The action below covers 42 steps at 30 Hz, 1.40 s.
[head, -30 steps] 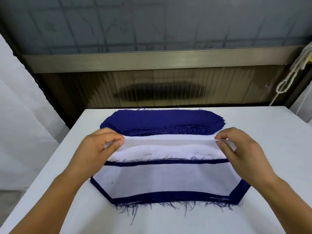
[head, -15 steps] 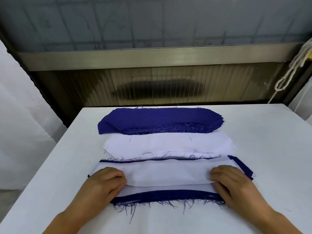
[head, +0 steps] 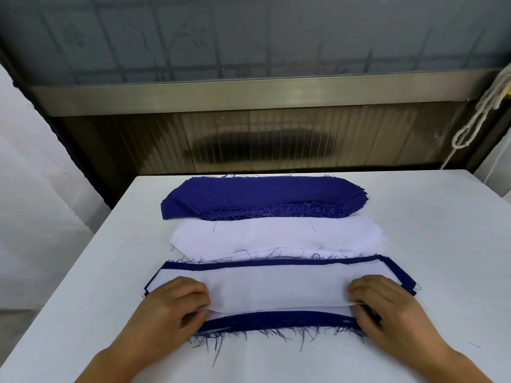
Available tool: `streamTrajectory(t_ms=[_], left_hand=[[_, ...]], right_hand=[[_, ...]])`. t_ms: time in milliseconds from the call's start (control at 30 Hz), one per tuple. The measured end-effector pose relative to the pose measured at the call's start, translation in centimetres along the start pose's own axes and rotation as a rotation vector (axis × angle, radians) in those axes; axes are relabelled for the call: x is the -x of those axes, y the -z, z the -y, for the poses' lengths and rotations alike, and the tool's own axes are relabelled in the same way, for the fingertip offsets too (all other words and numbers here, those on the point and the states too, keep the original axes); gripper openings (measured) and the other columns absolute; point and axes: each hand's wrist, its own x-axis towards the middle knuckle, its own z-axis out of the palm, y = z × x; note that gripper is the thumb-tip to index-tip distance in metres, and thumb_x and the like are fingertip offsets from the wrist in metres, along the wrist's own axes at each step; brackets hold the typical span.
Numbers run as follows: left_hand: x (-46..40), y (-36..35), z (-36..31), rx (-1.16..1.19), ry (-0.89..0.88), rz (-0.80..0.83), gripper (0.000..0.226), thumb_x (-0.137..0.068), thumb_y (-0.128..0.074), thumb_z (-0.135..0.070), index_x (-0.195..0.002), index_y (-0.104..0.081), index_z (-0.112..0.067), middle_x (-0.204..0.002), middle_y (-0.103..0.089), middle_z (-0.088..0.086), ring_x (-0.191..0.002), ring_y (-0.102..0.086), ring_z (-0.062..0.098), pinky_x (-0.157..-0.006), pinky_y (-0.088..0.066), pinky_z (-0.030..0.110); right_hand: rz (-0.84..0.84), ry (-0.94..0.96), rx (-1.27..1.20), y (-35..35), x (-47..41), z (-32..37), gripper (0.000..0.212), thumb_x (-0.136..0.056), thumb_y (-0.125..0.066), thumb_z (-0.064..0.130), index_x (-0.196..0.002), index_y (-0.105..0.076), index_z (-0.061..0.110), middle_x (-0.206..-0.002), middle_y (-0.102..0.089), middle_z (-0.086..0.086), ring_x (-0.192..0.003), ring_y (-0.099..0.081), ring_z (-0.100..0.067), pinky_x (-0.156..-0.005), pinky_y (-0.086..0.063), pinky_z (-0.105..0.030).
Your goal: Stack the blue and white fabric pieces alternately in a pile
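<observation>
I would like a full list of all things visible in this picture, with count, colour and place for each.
blue fabric stack: one, dark blue, far on table.
white fabric stack: one, white, middle.
alternating pile: one, blue and white, nearest.
top white piece: one, white, on that pile.
table: one, white.
rope: one, off-white, hanging at right.
left hand: pinches the piece's left end.
right hand: pinches its right end.

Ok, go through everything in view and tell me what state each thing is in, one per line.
Blue fabric stack: lying flat at the far end of the table, untouched.
White fabric stack: flat, in front of the blue one, untouched.
Mixed pile: nearest, white piece on top, blue edges showing around it.
Top white piece: near edge lifted slightly.
Left hand: fingers curled, holding its left end.
Right hand: fingers curled, holding its right end.
</observation>
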Motion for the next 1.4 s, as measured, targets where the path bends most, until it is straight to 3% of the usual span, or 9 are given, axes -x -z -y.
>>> streamTrajectory(t_ms=[200, 367, 567, 767, 967, 1100, 1200, 1300, 1400], left_hand=[[-1.1, 0.4, -0.4, 0.042, 0.051, 0.057, 0.027, -0.091, -0.057, -0.05, -0.082, -0.068, -0.028, -0.094, -0.057, -0.025, -0.086, -0.056, -0.002, -0.073, -0.046, 0.018], [-4.2, -0.8, -1.6, 0.016, 0.042, 0.109, 0.029, -0.094, -0.051, -0.045, -0.08, -0.067, -0.025, -0.087, -0.056, -0.021, -0.081, -0.052, -0.002, -0.07, -0.047, 0.02], [-7.4, -3.1, -2.6, 0.016, 0.074, 0.124, 0.016, -0.093, -0.059, -0.038, -0.086, -0.065, -0.024, -0.086, -0.054, -0.017, -0.072, -0.052, 0.003, -0.064, -0.048, 0.024], [-5.3, -2.4, -0.4, -0.057, 0.116, 0.024, 0.018, -0.087, -0.064, -0.031, -0.073, -0.058, -0.021, -0.076, -0.049, -0.016, -0.061, -0.042, 0.001, -0.052, -0.043, 0.021], [-6.0, -1.2, 1.6, -0.203, 0.145, -0.03, 0.025, -0.087, -0.061, -0.031, -0.065, -0.058, -0.019, -0.069, -0.05, -0.013, -0.057, -0.046, 0.006, -0.048, -0.04, 0.021], [-9.4, -1.5, 2.4, -0.267, 0.132, -0.112, 0.004, -0.085, -0.071, -0.017, -0.087, -0.068, -0.017, -0.088, -0.062, -0.008, -0.076, -0.057, 0.013, -0.065, -0.047, 0.025], [-12.7, -2.3, 3.4, -0.311, 0.152, -0.135, 0.028, -0.085, -0.072, -0.014, -0.112, -0.069, -0.011, -0.113, -0.067, 0.003, -0.099, -0.063, 0.023, -0.084, -0.051, 0.035], [-15.7, -3.3, 4.6, -0.313, 0.271, -0.021, 0.043, -0.096, -0.058, -0.025, -0.137, -0.054, -0.013, -0.143, -0.05, 0.003, -0.132, -0.045, 0.022, -0.11, -0.034, 0.036], [-17.1, -4.2, 5.9, -0.292, 0.352, 0.071, 0.046, -0.102, -0.043, -0.029, -0.146, -0.042, -0.016, -0.155, -0.034, 0.0, -0.142, -0.03, 0.019, -0.116, -0.023, 0.032]], right_hand=[[0.027, -0.027, -0.002, 0.9, -0.8, 0.8, 0.024, -0.085, -0.061, 0.035, -0.077, -0.069, 0.014, -0.09, -0.065, 0.01, -0.084, -0.059, -0.009, -0.077, -0.046, -0.022], [0.129, -0.071, -0.034, 0.7, -3.8, 2.5, 0.019, -0.09, -0.052, 0.03, -0.082, -0.064, 0.019, -0.083, -0.059, 0.013, -0.073, -0.056, -0.009, -0.065, -0.047, -0.024], [0.3, -0.182, -0.017, -1.6, -6.0, 3.4, 0.008, -0.091, -0.058, 0.03, -0.084, -0.058, 0.024, -0.08, -0.056, 0.013, -0.066, -0.052, -0.01, -0.06, -0.046, -0.027], [0.173, -0.293, 0.034, 0.0, -4.5, 1.5, 0.02, -0.075, -0.074, 0.01, -0.069, -0.058, 0.021, -0.062, -0.051, 0.013, -0.049, -0.046, -0.01, -0.045, -0.044, -0.026], [0.243, -0.425, 0.183, 0.3, -5.9, -0.7, 0.017, -0.082, -0.066, 0.023, -0.069, -0.055, 0.025, -0.052, -0.041, 0.014, -0.048, -0.045, -0.013, -0.047, -0.04, -0.027], [0.188, -0.405, 0.149, -1.0, -9.3, -2.1, 0.003, -0.089, -0.061, 0.023, -0.087, -0.062, 0.025, -0.075, -0.057, 0.013, -0.066, -0.055, -0.012, -0.058, -0.045, -0.028], [0.116, -0.334, 0.128, -2.8, -12.4, -3.0, 0.018, -0.091, -0.061, 0.016, -0.108, -0.066, 0.016, -0.102, -0.064, 0.003, -0.09, -0.059, -0.018, -0.073, -0.046, -0.028], [0.127, -0.286, 0.142, -4.3, -15.6, -3.9, 0.034, -0.094, -0.057, 0.014, -0.128, -0.059, 0.014, -0.128, -0.06, -0.002, -0.116, -0.055, -0.022, -0.098, -0.046, -0.034], [0.209, -0.338, 0.131, -5.4, -17.3, -4.9, 0.042, -0.098, -0.05, 0.019, -0.14, -0.047, 0.017, -0.143, -0.05, 0.0, -0.13, -0.047, -0.019, -0.106, -0.04, -0.033]])
